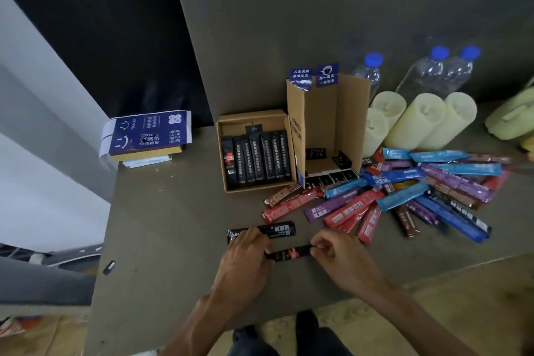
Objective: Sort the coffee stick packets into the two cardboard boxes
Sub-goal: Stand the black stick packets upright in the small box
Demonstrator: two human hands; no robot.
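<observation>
The black packet (pixel 290 253) lies between the hands. The left hand (pixel 245 254) pinches its 9 o'clock end and the right hand (pixel 341 254) pinches its 3 o'clock end.

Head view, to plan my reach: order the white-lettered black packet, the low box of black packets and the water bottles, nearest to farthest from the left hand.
1. White-lettered black packet, at the fingertips of the left hand.
2. Low box, straight ahead, mid-table.
3. Water bottles, far back right.
</observation>
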